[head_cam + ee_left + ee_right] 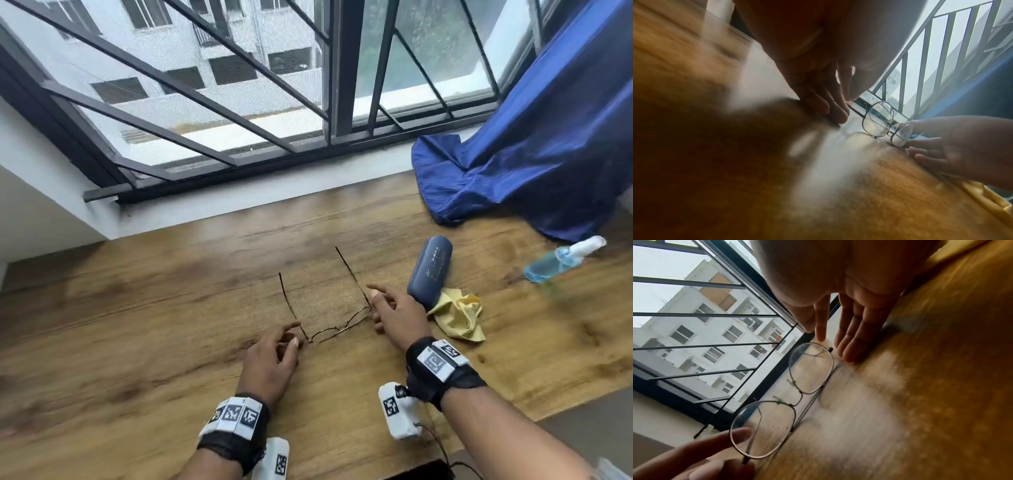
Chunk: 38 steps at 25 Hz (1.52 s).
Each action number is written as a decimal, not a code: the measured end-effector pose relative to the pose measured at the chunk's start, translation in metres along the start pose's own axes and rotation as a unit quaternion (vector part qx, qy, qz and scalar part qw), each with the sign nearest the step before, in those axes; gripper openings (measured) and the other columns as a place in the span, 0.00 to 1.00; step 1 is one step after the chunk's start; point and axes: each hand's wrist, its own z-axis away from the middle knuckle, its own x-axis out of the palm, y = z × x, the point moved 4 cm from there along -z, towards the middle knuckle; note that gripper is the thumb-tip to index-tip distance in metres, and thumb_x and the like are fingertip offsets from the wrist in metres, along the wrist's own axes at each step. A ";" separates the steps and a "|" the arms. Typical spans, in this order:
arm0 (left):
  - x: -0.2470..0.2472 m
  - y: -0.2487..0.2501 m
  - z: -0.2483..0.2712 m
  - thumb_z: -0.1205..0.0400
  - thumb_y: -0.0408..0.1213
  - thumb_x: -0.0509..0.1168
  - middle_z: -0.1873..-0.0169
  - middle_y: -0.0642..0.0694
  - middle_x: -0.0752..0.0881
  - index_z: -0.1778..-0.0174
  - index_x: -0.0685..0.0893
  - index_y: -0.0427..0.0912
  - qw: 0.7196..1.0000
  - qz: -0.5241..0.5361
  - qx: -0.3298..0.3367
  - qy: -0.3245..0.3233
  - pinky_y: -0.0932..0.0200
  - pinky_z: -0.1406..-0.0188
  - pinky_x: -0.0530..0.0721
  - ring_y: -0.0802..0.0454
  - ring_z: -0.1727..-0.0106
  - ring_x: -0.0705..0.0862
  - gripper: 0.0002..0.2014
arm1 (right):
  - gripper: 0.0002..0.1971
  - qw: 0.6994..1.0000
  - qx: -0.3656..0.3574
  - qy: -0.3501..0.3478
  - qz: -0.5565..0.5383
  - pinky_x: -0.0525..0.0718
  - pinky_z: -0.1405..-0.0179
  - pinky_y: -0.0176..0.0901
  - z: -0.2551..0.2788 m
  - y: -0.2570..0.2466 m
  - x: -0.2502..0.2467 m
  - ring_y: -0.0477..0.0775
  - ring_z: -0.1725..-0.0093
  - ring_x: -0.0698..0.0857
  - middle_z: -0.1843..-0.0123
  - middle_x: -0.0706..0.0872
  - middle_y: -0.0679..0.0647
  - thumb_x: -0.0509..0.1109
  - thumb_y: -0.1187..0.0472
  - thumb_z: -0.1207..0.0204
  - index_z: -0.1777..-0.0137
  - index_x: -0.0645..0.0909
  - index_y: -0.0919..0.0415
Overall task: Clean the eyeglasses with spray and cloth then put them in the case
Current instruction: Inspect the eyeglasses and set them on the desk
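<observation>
From the head view, the eyeglasses (329,310) stand on the wooden tabletop (137,325) with both arms unfolded and pointing toward the window. The left hand (270,359) is at the left hinge corner, thumb and forefinger close around it, and the right hand (394,315) is at the right hinge with its fingers loosely spread. The blue case (430,270) lies closed just to the right, partly on the yellow cloth (460,317), and the spray bottle (561,258) lies on its side farther right, near the blue curtain (534,144). None of these three is in hand, so the cleaning seems not yet begun.

The left wrist view shows the eyeglasses (887,124) standing on their lens rims, with the right hand's fingers (929,151) straight beside one lens. The left hand (818,91) is blurred; whether it truly grips, I cannot tell.

In the right wrist view, the left hand's fingers (731,439) pinch the rim of the near lens of the eyeglasses (789,397), one fingertip behind the glass, while the right hand (851,327) hangs with straight, spread fingers touching nothing firmly. The risk is plain: a finger on the lens adds smears, the thin wire frame may twist if lifted by one corner, and reaching for the bottle could knock the case or roll the bottle away.
</observation>
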 end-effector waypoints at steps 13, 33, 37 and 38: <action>-0.079 0.007 -0.040 0.25 0.45 0.69 0.68 0.43 0.87 0.53 0.95 0.39 0.877 0.451 0.049 0.156 0.61 0.75 0.81 0.52 0.73 0.79 0.15 | 0.12 0.869 -0.145 -0.118 -0.458 0.85 0.72 0.38 -0.008 -0.067 0.076 0.50 0.70 0.87 0.64 0.90 0.58 0.82 0.55 0.37 0.58 0.94 0.62; -0.054 -0.014 0.001 0.20 0.37 0.70 0.73 0.46 0.80 0.55 0.90 0.29 0.805 0.554 0.146 0.155 0.66 0.82 0.78 0.58 0.80 0.76 0.11 | 0.31 0.812 -0.297 -0.160 -0.477 0.86 0.74 0.36 0.031 -0.041 0.076 0.50 0.74 0.85 0.67 0.88 0.59 0.95 0.45 0.59 0.60 0.93 0.65; -0.050 -0.018 -0.002 0.17 0.36 0.68 0.74 0.47 0.81 0.55 0.89 0.29 0.800 0.567 0.139 0.136 0.68 0.83 0.77 0.59 0.81 0.76 0.11 | 0.26 0.819 -0.311 -0.155 -0.458 0.80 0.80 0.37 0.029 -0.041 0.074 0.49 0.77 0.81 0.72 0.83 0.57 0.93 0.46 0.52 0.62 0.91 0.63; -0.049 -0.019 -0.004 0.17 0.36 0.68 0.74 0.48 0.81 0.54 0.89 0.29 0.803 0.565 0.137 0.130 0.68 0.83 0.77 0.59 0.81 0.76 0.11 | 0.21 0.821 -0.311 -0.154 -0.453 0.78 0.82 0.37 0.027 -0.042 0.073 0.49 0.79 0.79 0.73 0.82 0.57 0.90 0.49 0.48 0.63 0.90 0.63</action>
